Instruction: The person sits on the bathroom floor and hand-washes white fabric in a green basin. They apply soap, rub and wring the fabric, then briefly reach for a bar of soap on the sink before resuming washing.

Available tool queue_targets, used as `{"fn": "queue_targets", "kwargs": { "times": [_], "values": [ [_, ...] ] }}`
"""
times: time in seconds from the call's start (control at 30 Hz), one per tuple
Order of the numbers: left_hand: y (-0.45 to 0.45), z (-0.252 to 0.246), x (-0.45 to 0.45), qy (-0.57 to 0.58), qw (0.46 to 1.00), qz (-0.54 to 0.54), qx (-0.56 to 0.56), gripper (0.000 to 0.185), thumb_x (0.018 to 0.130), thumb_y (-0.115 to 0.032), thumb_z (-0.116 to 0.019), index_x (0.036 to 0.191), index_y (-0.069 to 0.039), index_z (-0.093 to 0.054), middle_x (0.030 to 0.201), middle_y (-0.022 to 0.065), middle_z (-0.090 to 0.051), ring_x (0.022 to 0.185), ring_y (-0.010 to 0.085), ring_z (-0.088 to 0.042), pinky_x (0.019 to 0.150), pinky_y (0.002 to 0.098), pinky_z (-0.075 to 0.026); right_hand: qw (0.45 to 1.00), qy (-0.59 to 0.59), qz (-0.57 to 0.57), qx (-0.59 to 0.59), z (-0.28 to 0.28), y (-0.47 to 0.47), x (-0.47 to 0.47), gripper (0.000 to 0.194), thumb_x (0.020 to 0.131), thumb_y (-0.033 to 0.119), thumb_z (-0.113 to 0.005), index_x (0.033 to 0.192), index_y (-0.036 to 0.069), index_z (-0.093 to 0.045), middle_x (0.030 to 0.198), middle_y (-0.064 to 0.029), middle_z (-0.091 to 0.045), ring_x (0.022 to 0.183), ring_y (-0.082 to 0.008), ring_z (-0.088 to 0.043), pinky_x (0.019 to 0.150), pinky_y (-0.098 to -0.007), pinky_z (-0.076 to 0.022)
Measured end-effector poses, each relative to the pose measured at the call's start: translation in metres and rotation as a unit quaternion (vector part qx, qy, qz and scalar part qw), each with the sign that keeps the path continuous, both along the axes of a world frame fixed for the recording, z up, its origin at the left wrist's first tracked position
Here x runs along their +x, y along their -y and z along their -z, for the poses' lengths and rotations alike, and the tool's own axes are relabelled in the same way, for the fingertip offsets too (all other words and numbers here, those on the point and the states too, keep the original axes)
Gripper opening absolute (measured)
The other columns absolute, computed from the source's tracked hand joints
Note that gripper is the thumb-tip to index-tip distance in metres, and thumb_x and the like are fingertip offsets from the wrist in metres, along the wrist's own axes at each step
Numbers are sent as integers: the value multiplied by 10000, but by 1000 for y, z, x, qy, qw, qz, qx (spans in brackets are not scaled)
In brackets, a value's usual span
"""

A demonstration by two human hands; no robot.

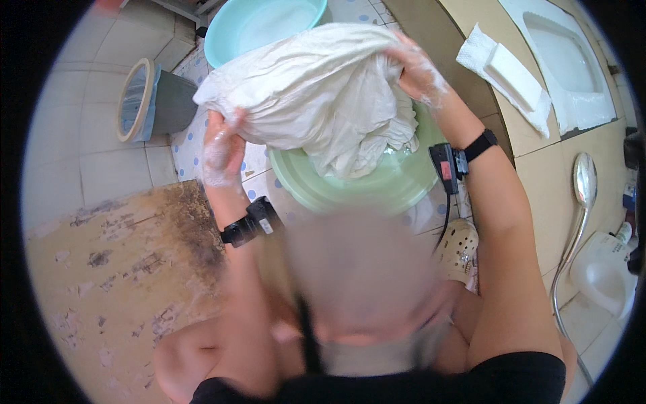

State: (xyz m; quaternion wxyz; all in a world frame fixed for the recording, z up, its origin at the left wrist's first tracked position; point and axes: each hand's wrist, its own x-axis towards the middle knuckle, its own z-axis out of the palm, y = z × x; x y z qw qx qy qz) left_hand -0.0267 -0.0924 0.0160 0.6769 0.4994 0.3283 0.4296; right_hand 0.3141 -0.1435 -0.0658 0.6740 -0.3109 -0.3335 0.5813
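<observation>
A wet white cloth (313, 86) is stretched between my two hands above a pale green plastic basin (323, 187), its lower folds hanging into the basin. My left hand (224, 146), with suds on it, grips the cloth's left end. The upper right part of the cloth is in my right hand (419, 70), which is also sudsy. Some water shows in the green basin beside the cloth. Behind the cloth stands a turquoise basin (267, 25) holding whitish, cloudy water. Each wrist wears a black strapped device.
A bin with a blue liner (176, 101) stands at the left by the tiled wall. On the right ledge lie a white block on paper towel (515, 76), a metal shower head (585, 177) and a translucent white plastic container (600, 272), near a squat toilet (565, 55).
</observation>
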Motion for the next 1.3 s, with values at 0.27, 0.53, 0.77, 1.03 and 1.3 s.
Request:
{"fn": "queue_targets", "kwargs": {
  "times": [0.27,0.53,0.77,1.03,1.3],
  "values": [
    [5,38,58,98,991,49,73,712,882,-261,-673,1454,-64,-299,1440,116,-415,1345,266,-389,1104,427,-336,988,-150,18,34,-78,20,-101,293,921,161,-546,1210,116,-540,1174,-143,-550,1079,-244,-570,895,-357,-505],
    [50,77,130,169,947,-83,-261,461,971,-342,-535,1336,-74,-451,1315,103,-531,1189,248,-542,929,403,-505,672,668,321,8,-51,4,-124,287,805,423,-647,783,138,-679,754,-77,-658,589,-295,-646,505,-406,-514],
    [58,72,128,332,910,40,-246,309,971,-217,-516,1237,-62,-543,1128,90,-625,986,218,-630,848,362,-534,750,575,327,-6,-46,11,-126,330,837,453,-624,837,135,-708,830,-137,-685,680,-344,-654,615,-474,-515],
    [64,56,125,177,946,-89,-255,370,995,-235,-439,1267,3,-523,1217,161,-611,1104,281,-607,973,423,-486,802,537,257,-58,-28,8,-126,292,754,406,-687,871,141,-721,786,-181,-672,757,-386,-654,688,-486,-517],
    [19,-5,61,108,983,-72,-130,333,939,-190,-602,1205,8,-579,1164,145,-633,1114,243,-609,952,389,-501,887,428,135,-110,-12,-1,-33,351,856,400,-639,916,60,-700,892,-218,-676,857,-364,-647,786,-413,-510]
  ]
}}
